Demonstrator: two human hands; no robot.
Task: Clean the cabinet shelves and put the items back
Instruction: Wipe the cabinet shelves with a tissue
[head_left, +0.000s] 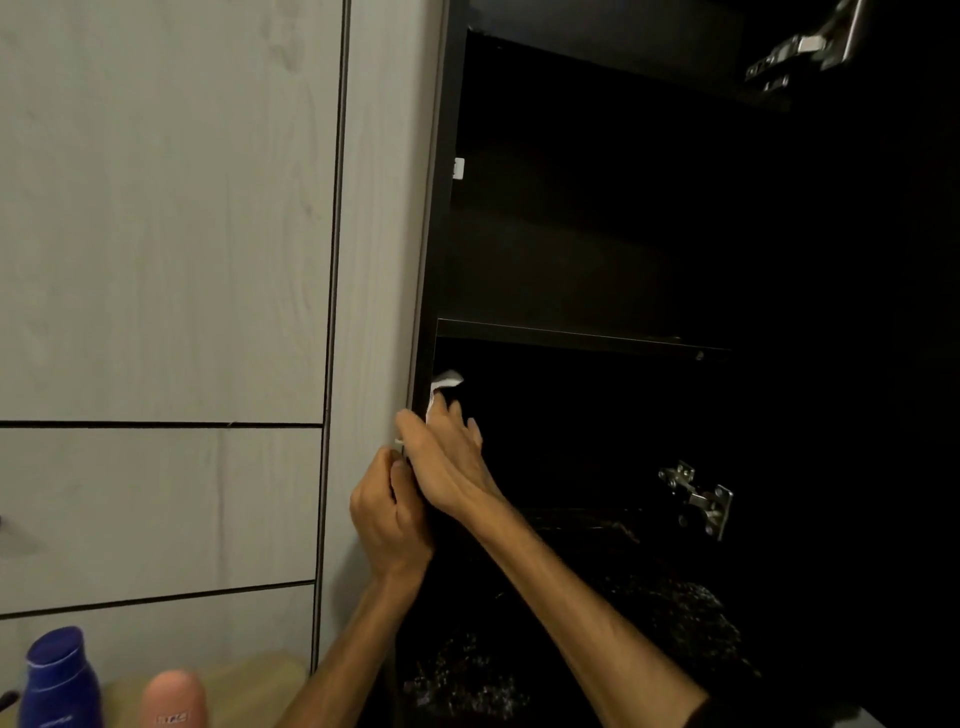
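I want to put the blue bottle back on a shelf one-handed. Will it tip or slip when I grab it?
The blue bottle stands upright and looks tall for its width, so a sideways nudge could probably tip it. Its surface looks smooth, perhaps slippery, so close your grip around the body. Its base and fill level are out of view, so weight is unclear.

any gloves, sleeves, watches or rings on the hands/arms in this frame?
None visible. Left hand and right hand are bare, no gloves. Both forearms are bare as far as the frame shows; only a dark edge at the right arm's bottom corner, possibly a sleeve, too dim to tell. No watch or bands at either wrist. No rings seen on the fingers that show.
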